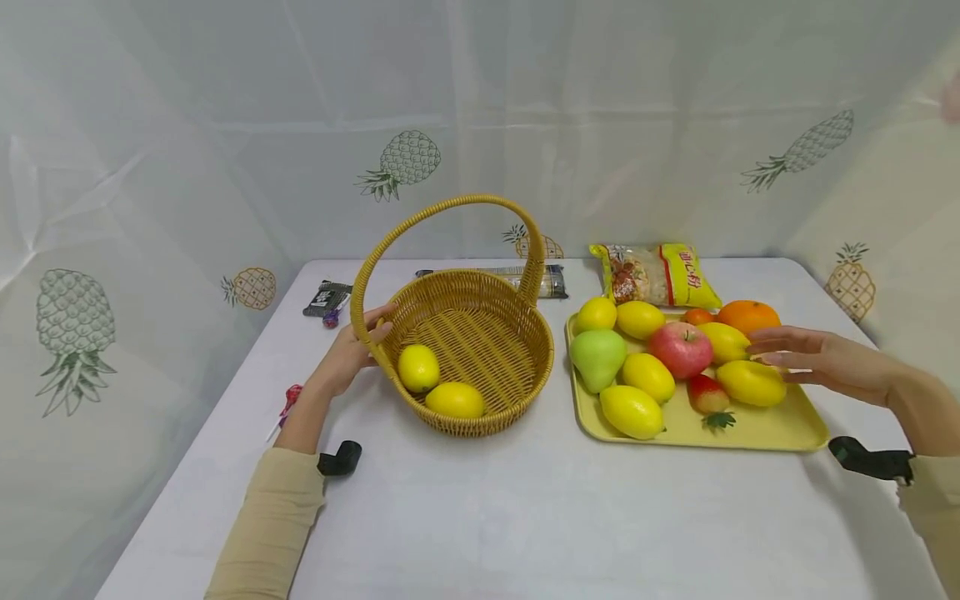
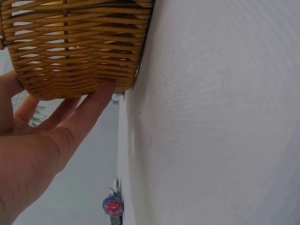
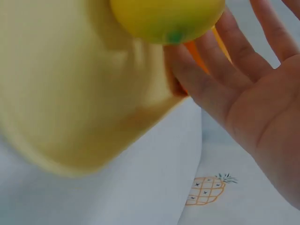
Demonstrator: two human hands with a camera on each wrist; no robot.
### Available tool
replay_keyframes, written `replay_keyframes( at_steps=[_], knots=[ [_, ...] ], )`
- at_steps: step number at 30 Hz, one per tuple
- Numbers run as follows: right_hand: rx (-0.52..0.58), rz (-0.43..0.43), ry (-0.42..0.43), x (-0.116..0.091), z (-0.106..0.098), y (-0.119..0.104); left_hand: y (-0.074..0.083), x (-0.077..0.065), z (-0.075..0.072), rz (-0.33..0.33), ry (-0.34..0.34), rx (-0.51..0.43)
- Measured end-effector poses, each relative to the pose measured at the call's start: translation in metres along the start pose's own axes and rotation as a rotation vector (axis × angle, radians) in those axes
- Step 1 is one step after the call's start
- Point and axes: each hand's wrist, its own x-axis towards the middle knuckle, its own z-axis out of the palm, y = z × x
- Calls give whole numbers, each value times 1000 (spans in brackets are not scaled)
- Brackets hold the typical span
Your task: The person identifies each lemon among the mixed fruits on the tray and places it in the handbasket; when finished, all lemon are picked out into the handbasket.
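Note:
A yellow wicker basket (image 1: pixel 491 350) with a tall arched handle stands left of centre, two lemons (image 1: pixel 455 401) lying inside near its front left. My left hand (image 1: pixel 351 354) rests against the basket's left side; the left wrist view shows extended fingers (image 2: pixel 86 112) touching the outer weave. At the right, a yellow tray (image 1: pixel 795 425) bears several fruits. Extended fingers of my right hand (image 1: pixel 832 362) reach over the tray's right side, right at the rightmost lemon (image 1: pixel 752 383). In the right wrist view these fingertips overlap that lemon (image 3: pixel 168 16) and an orange behind it.
The tray also bears a green pear (image 1: pixel 597 358), a pink apple (image 1: pixel 681 350), a strawberry (image 1: pixel 707 393), an orange (image 1: pixel 748 317) and more lemons. Behind it lies a yellow snack bag (image 1: pixel 656 275). Black packets (image 1: pixel 327 298) and lollipops (image 1: pixel 291 398) lie left of the basket.

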Motion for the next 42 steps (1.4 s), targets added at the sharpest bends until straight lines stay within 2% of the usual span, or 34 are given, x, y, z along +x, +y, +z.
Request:
replay_keyframes(
  at_steps=[4, 8, 12, 16, 20, 23, 28, 34, 38, 42],
  knots=[
    [-41, 131, -8, -5, 8, 1, 2, 0, 0, -3, 3, 1],
    [-54, 185, -10, -6, 17, 0, 3, -1, 0, -7, 3, -6],
    [-96, 177, 3, -5, 24, -2, 3, -1, 1, -6, 1, -4],
    [-160, 140, 43, -6, 22, -11, 3, -1, 1, -6, 1, -5],
    [-180, 73, 78, -6, 16, -30, 5, -1, 1, -9, 6, -5],
    [-154, -18, 64, -1, 15, -52, 5, -1, 1, -13, 4, 0],
    [-109, -131, 9, 25, 23, -98, 2, -1, 1, -7, 4, -1],
    [-145, -116, -76, 72, 54, -148, -1, -1, 0, 9, 3, 4],
    [-96, -110, -173, 105, 80, -171, 0, -2, 0, 10, 5, 0],
    [-74, -147, -286, 134, 108, -190, 1, -1, 1, 2, 12, -4]
  ],
)
